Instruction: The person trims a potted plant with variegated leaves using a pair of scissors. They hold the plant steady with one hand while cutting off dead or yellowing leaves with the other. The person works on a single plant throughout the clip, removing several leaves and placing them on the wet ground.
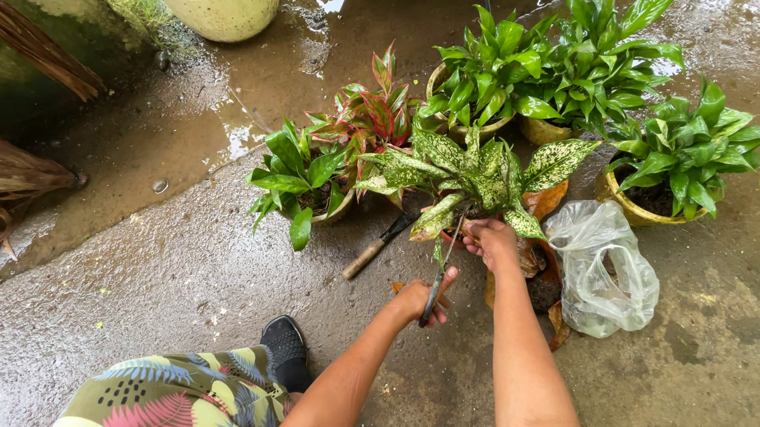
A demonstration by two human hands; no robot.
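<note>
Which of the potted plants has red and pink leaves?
The red-leaved plant behind the small green one at the left of the group; every other plant there is green or green speckled with cream.

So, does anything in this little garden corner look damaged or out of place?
Yes: orange-brown dead leaves hang low on the speckled plant, beside the right hand. A wooden-handled tool lies loose on the wet concrete, and a crumpled clear plastic bag sits nearby.
</note>
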